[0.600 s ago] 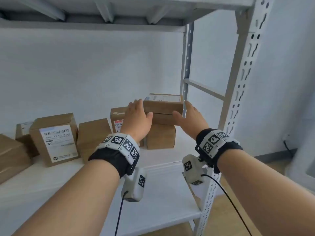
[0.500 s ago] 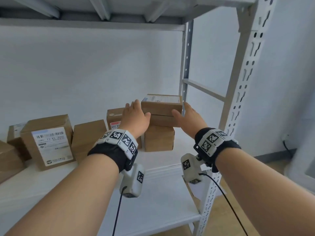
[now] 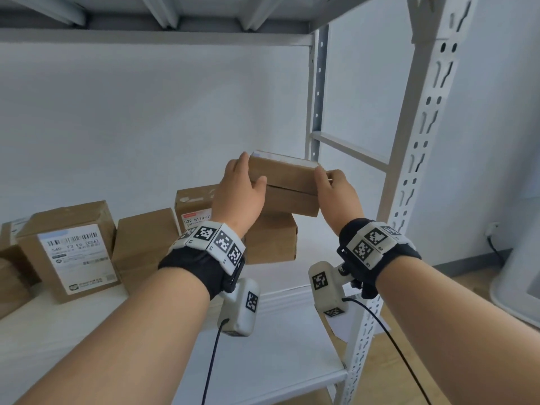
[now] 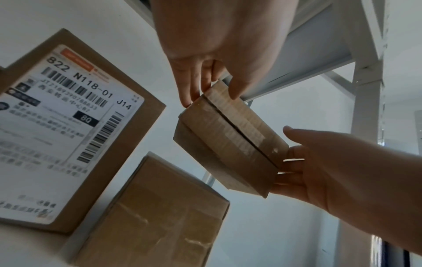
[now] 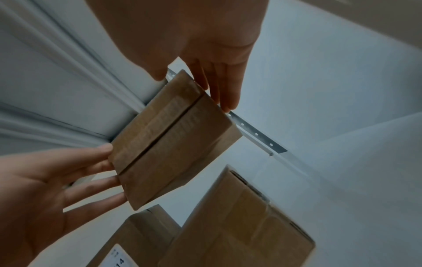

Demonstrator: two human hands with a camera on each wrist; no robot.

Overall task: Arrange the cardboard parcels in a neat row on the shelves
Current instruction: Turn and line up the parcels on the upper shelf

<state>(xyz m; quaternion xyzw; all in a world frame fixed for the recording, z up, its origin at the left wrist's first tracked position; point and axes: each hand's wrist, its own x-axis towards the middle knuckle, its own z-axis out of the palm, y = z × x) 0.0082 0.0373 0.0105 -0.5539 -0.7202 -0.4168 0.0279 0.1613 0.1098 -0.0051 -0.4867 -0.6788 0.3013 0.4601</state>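
Note:
A small flat cardboard parcel (image 3: 286,176) (image 4: 228,144) (image 5: 171,140) hangs tilted in the air, clamped between my two hands. My left hand (image 3: 239,194) (image 4: 217,45) presses straight fingers against its left end, thumb lying on the front face. On the right end my right hand (image 3: 339,194) (image 5: 205,36) presses in the same way. Just below, clear of it, stands a plain brown parcel (image 3: 271,241) (image 4: 155,216) on the white shelf (image 3: 277,346). Behind my left hand stands a parcel labelled 822 N118-01 (image 3: 194,209) (image 4: 68,126).
Further left on the shelf stand a plain parcel (image 3: 143,241), a larger parcel with a white barcode label (image 3: 73,249), and more at the left edge. Perforated steel uprights (image 3: 409,200) bound the right side. The upper shelf (image 3: 146,33) runs overhead.
The small parcel has come up off the plain parcel it rested on and now hangs tilted between both hands. Both hands rose with it.

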